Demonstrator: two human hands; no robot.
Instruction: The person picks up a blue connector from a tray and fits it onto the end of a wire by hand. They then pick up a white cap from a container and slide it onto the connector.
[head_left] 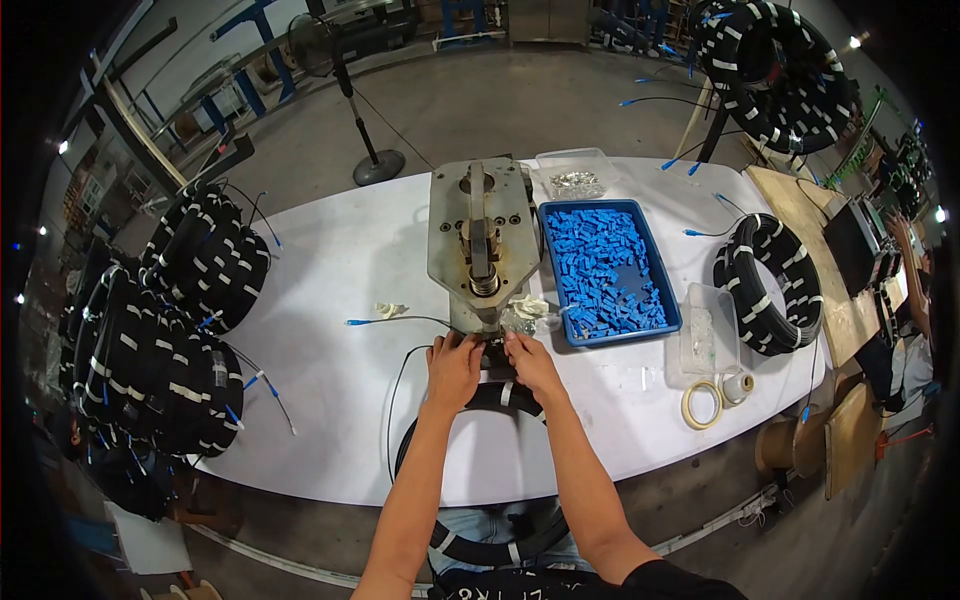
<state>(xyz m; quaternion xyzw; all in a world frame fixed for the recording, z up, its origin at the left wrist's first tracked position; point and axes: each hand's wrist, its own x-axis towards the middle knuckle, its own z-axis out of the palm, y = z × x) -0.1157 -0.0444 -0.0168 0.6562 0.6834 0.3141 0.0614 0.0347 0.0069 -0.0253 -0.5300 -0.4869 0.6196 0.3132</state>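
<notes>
My left hand (455, 375) is closed, its fingertips at the front of a metal bench press (484, 240). My right hand (533, 367) is closed in a pinch on the other side of the same spot. What the fingers hold is too small and partly hidden. A thin black cable with a blue connector (353, 322) runs in from the left towards my left hand. Beneath my forearms a coil of black cable (470, 548), banded with white tape, hangs over the table's front edge.
Right of the press stand a blue tray (673, 318) of small blue connector parts, a clear box of metal pieces (575, 183), another clear box (710, 335), tape rolls (702, 405) and a cable coil (768, 285). More coils (150, 370) are piled left. A person's arm (912, 270) shows far right.
</notes>
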